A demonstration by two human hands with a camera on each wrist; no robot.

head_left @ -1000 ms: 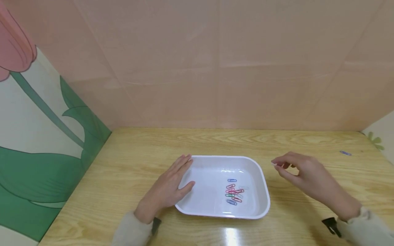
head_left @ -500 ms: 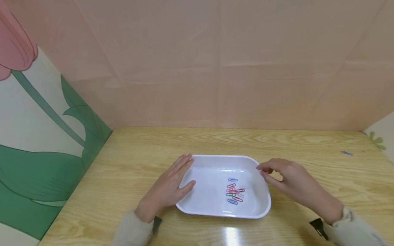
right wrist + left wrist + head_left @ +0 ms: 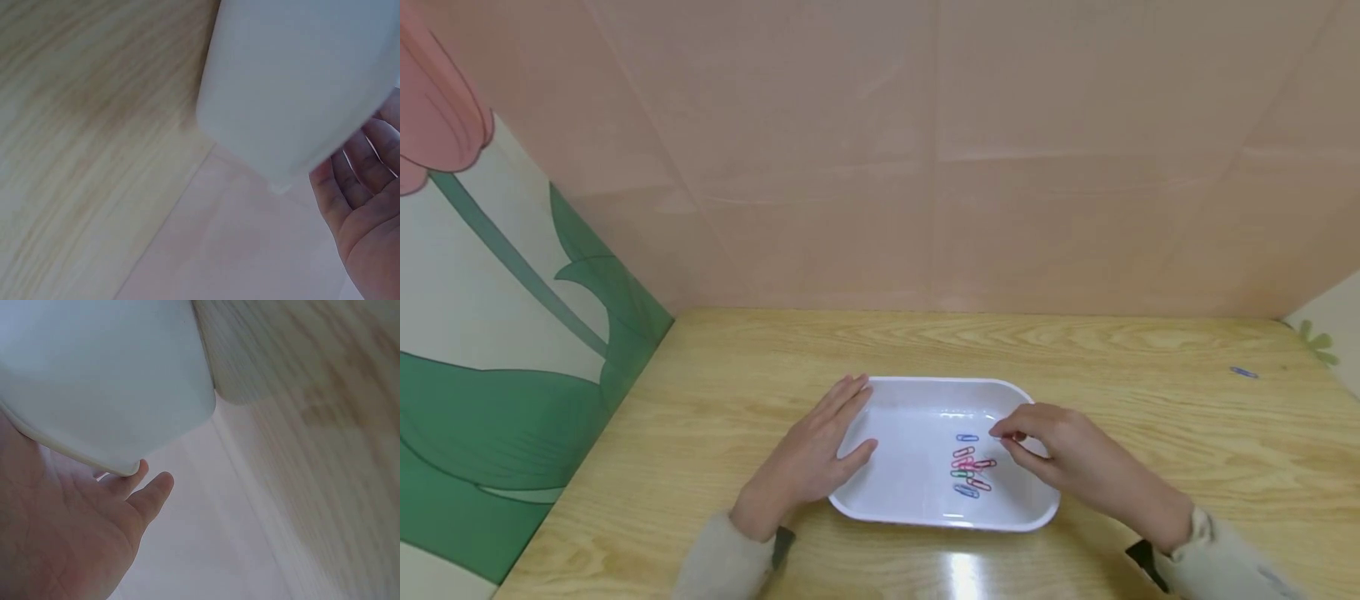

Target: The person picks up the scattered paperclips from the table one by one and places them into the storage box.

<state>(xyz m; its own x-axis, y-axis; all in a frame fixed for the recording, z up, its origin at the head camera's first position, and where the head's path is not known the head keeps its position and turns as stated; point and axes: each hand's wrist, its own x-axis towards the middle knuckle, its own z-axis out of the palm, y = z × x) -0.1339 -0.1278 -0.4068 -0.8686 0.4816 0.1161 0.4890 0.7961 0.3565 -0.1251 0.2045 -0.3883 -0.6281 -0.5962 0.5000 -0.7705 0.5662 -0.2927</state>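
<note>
A white rectangular tray [image 3: 917, 527] stands on the wooden table. Several coloured paper clips [image 3: 962, 475], in red, pink, green and blue, lie together in its right half. My left hand [image 3: 812, 450] rests over the tray's left rim with its fingers straight and its thumb spread inside. In the left wrist view its palm [image 3: 69, 531] lies against the outer edge. Above the right side of the tray, my right hand [image 3: 1067, 446] pinches a small whitish paper clip between thumb and forefinger, mostly hidden by the fingertips. The tray wall [image 3: 294, 81] hides these fingertips in the right wrist view.
One blue paper clip [image 3: 1243, 372] lies alone at the table's far right. A pinkish covered wall [image 3: 925, 208] rises behind the table [image 3: 737, 358], and a panel with a painted flower [image 3: 512, 250] stands along the left.
My right hand has moved left from beside the tray, across its right rim, to over the clips, pinching the whitish paper clip. My left hand has stayed on the rim.
</note>
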